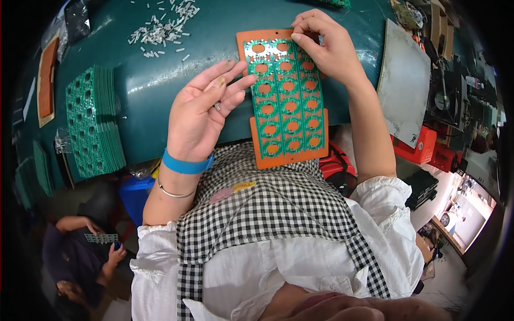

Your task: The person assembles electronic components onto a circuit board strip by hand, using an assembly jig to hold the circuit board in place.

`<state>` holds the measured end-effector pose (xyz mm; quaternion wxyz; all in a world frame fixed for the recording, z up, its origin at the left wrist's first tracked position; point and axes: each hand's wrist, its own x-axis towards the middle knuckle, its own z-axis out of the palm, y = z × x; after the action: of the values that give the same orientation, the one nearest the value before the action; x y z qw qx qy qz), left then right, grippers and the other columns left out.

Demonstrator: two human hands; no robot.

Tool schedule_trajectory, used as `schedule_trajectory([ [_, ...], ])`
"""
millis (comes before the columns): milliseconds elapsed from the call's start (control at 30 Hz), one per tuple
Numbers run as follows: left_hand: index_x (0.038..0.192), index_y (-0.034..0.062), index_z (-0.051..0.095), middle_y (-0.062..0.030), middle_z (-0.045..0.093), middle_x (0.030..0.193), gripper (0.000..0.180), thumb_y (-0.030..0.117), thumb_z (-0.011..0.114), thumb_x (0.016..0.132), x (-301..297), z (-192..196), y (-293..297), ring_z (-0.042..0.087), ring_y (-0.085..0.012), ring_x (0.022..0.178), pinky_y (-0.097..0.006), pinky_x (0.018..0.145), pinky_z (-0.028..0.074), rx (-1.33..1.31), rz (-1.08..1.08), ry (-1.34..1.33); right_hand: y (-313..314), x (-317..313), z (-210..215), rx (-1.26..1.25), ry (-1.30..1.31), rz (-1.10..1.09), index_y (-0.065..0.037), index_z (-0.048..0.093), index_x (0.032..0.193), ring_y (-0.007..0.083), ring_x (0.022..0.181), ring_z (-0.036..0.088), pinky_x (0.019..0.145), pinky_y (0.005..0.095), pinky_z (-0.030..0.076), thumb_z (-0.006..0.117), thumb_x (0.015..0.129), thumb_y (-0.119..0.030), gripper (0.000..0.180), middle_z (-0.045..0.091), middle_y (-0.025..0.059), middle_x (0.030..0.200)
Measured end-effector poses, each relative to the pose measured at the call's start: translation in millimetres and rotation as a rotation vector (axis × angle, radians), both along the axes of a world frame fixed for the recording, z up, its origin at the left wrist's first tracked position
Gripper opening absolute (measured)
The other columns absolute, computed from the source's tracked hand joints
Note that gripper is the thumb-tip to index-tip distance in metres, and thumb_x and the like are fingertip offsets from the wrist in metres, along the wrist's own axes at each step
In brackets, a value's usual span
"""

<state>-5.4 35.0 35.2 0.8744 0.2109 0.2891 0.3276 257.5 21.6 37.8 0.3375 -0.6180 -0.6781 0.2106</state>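
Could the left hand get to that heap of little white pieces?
Probably yes: only green tabletop seems to lie between the left hand and the heap of white pieces, though it already seems to hold a small piece.

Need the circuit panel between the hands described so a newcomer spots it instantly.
On the dark green table, find the near edge by the checked apron. There, a green circuit panel with three columns of oval openings sits between the left hand and the right hand. Unlike the stacked green boards at left, it lies singly on an orange backing that shows through its ovals.
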Motion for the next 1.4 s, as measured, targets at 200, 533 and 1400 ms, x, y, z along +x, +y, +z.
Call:
schedule_trajectory([
  [200,0.129,-0.0112,0.04,-0.0265,0.046,0.132,0.038,0.001,0.047,0.094,-1,-4,2,0.053,-0.0336,0.118,-0.033,0.091,0.053,-0.016,0.052,0.049,4,2,-4,-0.002,-0.031,0.068,0.0,0.059,0.085,0.012,0.076,0.056,0.064,0.0241,0.046,0.064,0.084,-0.006,0.007,0.057,0.0036,0.096],
  [533,0.131,-0.0102,0.038,-0.024,0.051,0.127,0.041,0.007,0.049,0.095,-3,-2,6,0.057,-0.0296,0.11,-0.032,0.089,0.052,-0.015,0.031,0.078,5,-11,16,0.04,-0.17,0.058,-0.002,0.058,0.086,0.0252,0.08,0.058,0.069,0.0319,0.047,0.064,0.08,-0.006,0.01,0.056,0.0109,0.091],
  [1400,0.131,-0.0013,0.036,-0.0126,0.064,0.086,0.043,0.005,0.054,0.092,6,13,-7,0.044,-0.006,0.055,-0.016,0.045,0.028,0.199,-0.232,0.142,-25,-58,24,0.107,0.239,0.402,-0.006,0.066,0.087,0.0233,0.084,0.061,0.073,0.0323,0.048,0.071,0.072,-0.003,0.016,0.063,0.0046,0.086],
])
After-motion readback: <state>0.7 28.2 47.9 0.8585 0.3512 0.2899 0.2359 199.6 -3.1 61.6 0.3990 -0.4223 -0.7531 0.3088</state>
